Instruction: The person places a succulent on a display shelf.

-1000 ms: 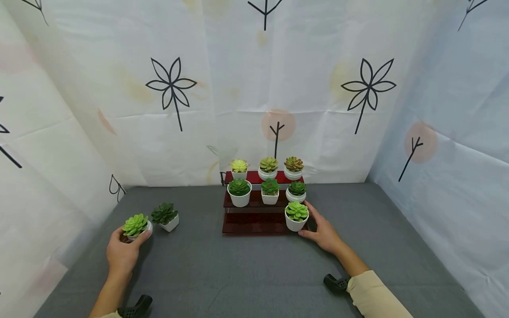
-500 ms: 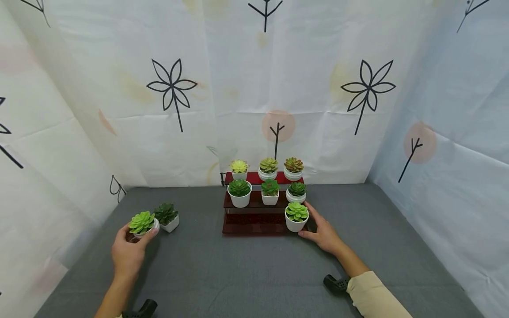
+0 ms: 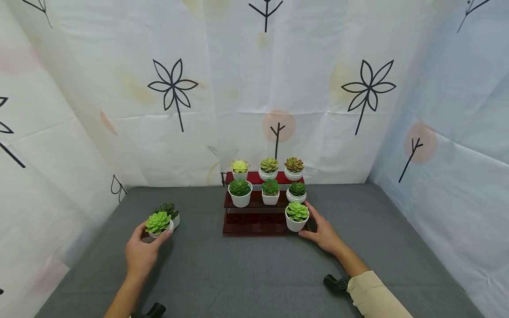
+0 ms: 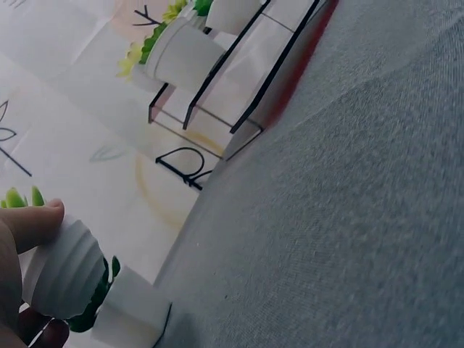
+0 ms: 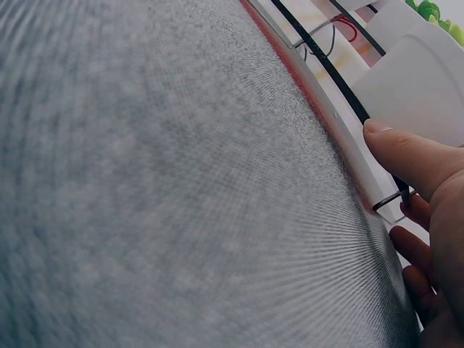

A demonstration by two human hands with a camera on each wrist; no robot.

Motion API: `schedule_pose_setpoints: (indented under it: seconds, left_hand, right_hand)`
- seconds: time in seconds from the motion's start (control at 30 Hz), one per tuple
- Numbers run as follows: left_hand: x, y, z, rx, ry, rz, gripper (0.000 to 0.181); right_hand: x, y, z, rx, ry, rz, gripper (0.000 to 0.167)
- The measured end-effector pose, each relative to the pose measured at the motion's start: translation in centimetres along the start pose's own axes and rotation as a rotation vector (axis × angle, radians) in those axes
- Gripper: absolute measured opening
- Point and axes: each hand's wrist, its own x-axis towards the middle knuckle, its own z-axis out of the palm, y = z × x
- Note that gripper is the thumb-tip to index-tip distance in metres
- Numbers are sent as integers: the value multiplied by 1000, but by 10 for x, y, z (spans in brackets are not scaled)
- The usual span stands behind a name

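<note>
In the head view my left hand (image 3: pixel 143 254) holds a bright green potted succulent (image 3: pixel 158 222) by its white ribbed pot (image 4: pixel 67 270), thumb and fingers on opposite sides. Close behind it stands a dark green potted succulent (image 3: pixel 175 219) in a white angular pot, partly hidden. My right hand (image 3: pixel 327 235) grips the right end of a dark red three-tier stand (image 3: pixel 250 225). Its thumb (image 5: pixel 406 154) lies on the front edge of the lowest shelf, beside a light green potted succulent (image 3: pixel 295 224); the other fingers sit around the stand's end.
Several more potted succulents fill the top shelf (image 3: pixel 284 177) and middle shelf (image 3: pixel 254 198). On the bottom shelf, the one pot is at the right end. Grey cloth (image 3: pixel 238 274) covers the table, and printed white fabric (image 3: pixel 238 88) surrounds it.
My left hand has moved right with the bright green succulent, which now partly covers the dark green one. My right hand has stayed at the stand.
</note>
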Motion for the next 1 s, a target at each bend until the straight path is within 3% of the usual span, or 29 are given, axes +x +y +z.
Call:
schedule_pose_setpoints:
  seconds: [0.53,1.0]
  left_hand:
    - [-13,6,29,8,-149,41,71]
    - [-21,11,51,-38,-219,54,70]
  right_hand:
    - [-1,-2,0,1,-3,9,96]
    - [0,0,0,-3,6,-5,97]
